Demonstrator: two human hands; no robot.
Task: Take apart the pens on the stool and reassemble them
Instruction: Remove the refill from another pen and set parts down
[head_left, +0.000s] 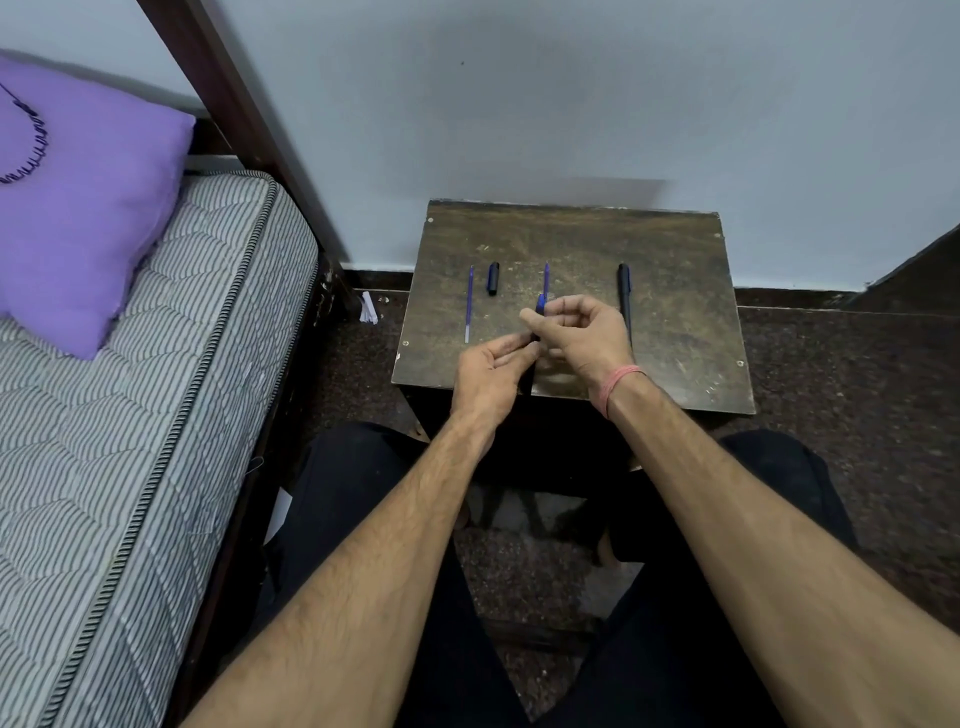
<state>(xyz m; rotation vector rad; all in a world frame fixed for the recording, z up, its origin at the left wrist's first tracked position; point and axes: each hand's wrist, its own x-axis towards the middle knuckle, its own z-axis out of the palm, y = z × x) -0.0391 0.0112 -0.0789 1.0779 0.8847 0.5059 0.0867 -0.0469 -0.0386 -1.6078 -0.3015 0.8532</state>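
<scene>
A purple pillow (78, 208) lies on a striped mattress (156, 415) beside a pale wall (571, 104).

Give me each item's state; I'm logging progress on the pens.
Thin blue refill: loose, lying flat on stool.
Dark blue cap: off, lying beside it.
Black capped pen: whole, untouched.
Blue pen barrel: held, refill tip protruding.
Left hand: pinches barrel.
Right hand: grips barrel.
Worn wooden stool: bears parts.
</scene>
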